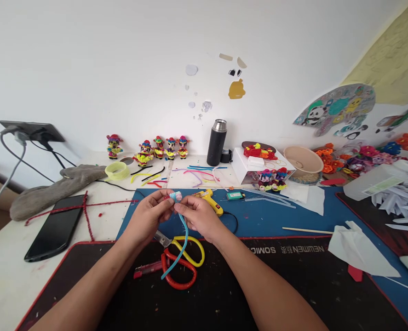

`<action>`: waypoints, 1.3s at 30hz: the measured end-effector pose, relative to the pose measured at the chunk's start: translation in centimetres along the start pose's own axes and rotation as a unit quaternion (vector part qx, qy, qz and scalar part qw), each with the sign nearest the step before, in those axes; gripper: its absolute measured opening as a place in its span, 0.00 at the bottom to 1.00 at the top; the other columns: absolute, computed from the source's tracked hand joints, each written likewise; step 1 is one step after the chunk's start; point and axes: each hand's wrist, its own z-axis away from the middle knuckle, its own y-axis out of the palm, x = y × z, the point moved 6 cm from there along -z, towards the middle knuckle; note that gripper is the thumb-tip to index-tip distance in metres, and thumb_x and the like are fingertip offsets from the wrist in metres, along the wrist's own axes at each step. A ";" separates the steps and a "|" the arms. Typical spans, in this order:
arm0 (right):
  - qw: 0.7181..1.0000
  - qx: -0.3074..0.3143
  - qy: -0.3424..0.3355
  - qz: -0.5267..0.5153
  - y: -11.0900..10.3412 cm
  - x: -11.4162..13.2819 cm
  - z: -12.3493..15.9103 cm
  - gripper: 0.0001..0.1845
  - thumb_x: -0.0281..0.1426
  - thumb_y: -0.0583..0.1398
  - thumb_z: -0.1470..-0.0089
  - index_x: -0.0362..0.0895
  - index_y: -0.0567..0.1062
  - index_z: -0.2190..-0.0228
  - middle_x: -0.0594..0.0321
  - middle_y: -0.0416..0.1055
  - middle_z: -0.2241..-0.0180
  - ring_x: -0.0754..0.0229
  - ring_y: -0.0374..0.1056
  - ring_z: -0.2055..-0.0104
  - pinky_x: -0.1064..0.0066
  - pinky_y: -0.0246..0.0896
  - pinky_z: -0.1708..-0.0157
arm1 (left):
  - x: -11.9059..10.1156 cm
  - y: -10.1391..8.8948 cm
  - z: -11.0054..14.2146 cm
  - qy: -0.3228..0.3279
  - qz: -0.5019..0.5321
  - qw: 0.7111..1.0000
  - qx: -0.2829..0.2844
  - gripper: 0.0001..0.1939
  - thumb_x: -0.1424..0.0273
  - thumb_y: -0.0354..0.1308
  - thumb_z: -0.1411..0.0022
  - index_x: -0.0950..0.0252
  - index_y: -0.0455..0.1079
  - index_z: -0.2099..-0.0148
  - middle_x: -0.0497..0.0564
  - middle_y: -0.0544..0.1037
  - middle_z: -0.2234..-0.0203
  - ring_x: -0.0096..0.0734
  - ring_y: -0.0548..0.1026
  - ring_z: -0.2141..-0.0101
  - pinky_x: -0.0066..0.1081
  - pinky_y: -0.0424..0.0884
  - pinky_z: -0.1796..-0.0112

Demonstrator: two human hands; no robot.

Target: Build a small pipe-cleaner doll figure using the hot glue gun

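Above the black desk mat, the left hand and the right hand meet, fingers pinched narrow on a small pink-and-white bundle held between their tips. A light blue pipe cleaner hangs from the bundle and curves down to the mat. Under the hands lie the yellow-handled scissors and the red-handled scissors, their handles overlapping. Just behind the right hand, a yellow glue gun rests on the blue mat. A dark phone lies well to the left, and a row of pipe-cleaner figures stands by the wall near a black flask.
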 end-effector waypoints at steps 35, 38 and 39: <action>0.998 -0.047 -0.042 0.005 -0.8 0.1 -0.1 0.22 0.47 0.72 0.48 0.45 0.73 0.63 0.73 0.67 0.78 0.71 0.50 0.84 0.75 0.43 0.84 | 0.9 0.5 0.6 -0.124 0.139 0.982 0.026 0.16 0.66 0.79 0.55 0.70 0.78 0.70 0.45 0.72 0.79 0.14 0.59 0.83 0.19 0.52 0.84; 0.998 -0.046 -0.050 0.003 -0.7 0.3 0.0 0.23 0.47 0.73 0.48 0.45 0.73 0.62 0.74 0.66 0.79 0.71 0.50 0.84 0.75 0.44 0.84 | 0.9 0.6 0.7 -0.139 0.151 0.978 0.039 0.17 0.67 0.80 0.56 0.71 0.78 0.70 0.45 0.72 0.80 0.13 0.59 0.83 0.18 0.54 0.84; 0.997 -0.048 -0.052 0.002 -0.7 0.3 0.0 0.23 0.47 0.73 0.48 0.45 0.73 0.62 0.75 0.65 0.80 0.71 0.50 0.84 0.75 0.44 0.84 | 0.9 0.7 0.7 -0.139 0.151 0.978 0.044 0.18 0.67 0.81 0.57 0.71 0.78 0.71 0.45 0.72 0.79 0.13 0.59 0.83 0.17 0.55 0.84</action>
